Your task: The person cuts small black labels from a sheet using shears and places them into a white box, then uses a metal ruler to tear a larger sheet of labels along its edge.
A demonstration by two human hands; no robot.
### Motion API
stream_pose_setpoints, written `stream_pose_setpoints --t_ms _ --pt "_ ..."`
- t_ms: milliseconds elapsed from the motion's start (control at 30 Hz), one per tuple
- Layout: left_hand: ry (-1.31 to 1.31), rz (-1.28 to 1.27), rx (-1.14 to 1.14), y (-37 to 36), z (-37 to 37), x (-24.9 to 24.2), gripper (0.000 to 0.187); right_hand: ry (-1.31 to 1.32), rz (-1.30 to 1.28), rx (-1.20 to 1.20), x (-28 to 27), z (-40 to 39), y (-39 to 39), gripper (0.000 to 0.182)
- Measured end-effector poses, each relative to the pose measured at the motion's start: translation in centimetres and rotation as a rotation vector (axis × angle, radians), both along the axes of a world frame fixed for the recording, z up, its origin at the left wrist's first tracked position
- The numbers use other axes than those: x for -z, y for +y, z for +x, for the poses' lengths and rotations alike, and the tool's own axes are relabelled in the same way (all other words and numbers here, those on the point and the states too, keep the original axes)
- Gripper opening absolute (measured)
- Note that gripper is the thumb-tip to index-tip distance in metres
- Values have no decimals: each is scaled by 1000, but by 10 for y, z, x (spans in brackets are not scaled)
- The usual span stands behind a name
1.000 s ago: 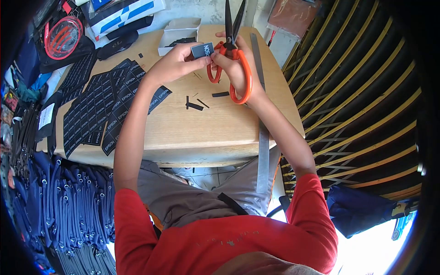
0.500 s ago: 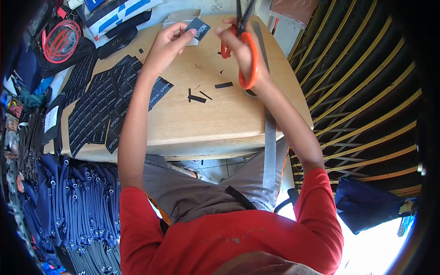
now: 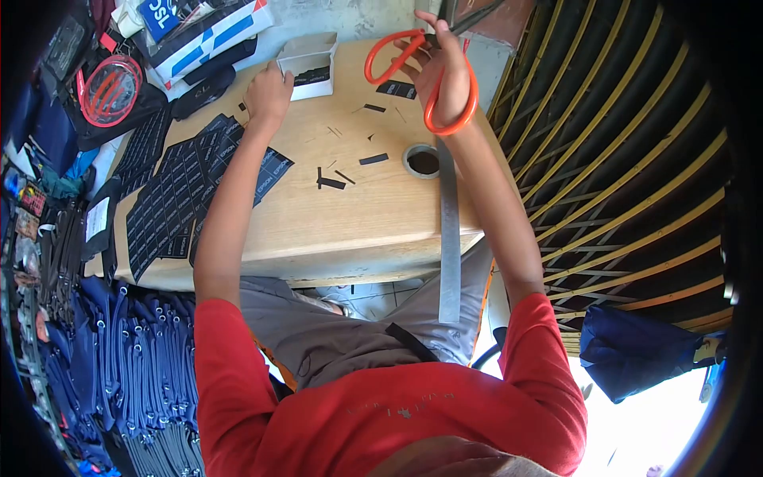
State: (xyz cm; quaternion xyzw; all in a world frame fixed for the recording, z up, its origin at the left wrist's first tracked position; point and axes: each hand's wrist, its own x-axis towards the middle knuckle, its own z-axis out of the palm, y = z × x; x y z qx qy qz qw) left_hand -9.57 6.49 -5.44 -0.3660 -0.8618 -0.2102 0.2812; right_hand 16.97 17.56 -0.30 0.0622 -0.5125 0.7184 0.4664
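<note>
My left hand is at the left side of a small white open box, its curled fingers at the box's edge. Dark pieces show inside the box. The fingertips are partly hidden. Orange-handled scissors hang on my right hand, their loops around it and the dark blades pointing up and to the right. Below my left hand, overlapping sheets of black EPSON labels cover the left of the table. A short EPSON strip lies near the scissors.
Thin black offcuts are scattered mid-table. A metal ruler juts over the front edge beside a round hole. A folding gate stands to the right; blue straps hang at the left.
My left hand has gone from holding up an EPSON label to the box's side; the label is no longer visible in it. The scissors have swung, blades now towards the upper right.
</note>
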Motion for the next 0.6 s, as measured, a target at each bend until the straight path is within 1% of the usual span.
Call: stream_pose_setpoints --t_ms 33,100,133,167,200,267,333,367,400,433,467,500,567,600 --pt "4 7 3 5 2 -3 30 4 7 3 -1 1 2 49" --pt "182 3 -70 17 9 -9 28 7 -202 2 -2 3 6 49" --pt "186 4 -64 24 14 -13 28 8 -266 2 -2 5 9 49" --pt "244 -22 66 33 20 -15 27 13 -267 9 -2 6 11 49" --pt "302 -45 196 42 27 -18 26 47 -355 -8 0 6 17 48" --pt "315 -128 580 65 35 -10 29 99 -484 -42 7 5 31 45" --pt "263 -177 740 83 59 6 29 80 -481 11 9 7 37 45" --pt "263 -167 747 91 66 15 29 63 -479 62 8 8 40 44" --pt "156 -190 764 104 65 34 29 28 -421 122 10 7 47 41" --pt "51 -211 780 111 71 35 28 31 -409 133 12 6 50 41" --pt "-132 -270 783 118 67 28 25 -2 -330 211 13 2 52 41" --pt "-128 -261 794 121 66 28 25 -38 -254 289 15 0 52 41" --pt "-248 -265 797 122 61 30 26 -47 -205 307 19 -3 52 44" --pt "-232 -158 786 117 63 38 22 -80 -184 296 20 -5 49 46"
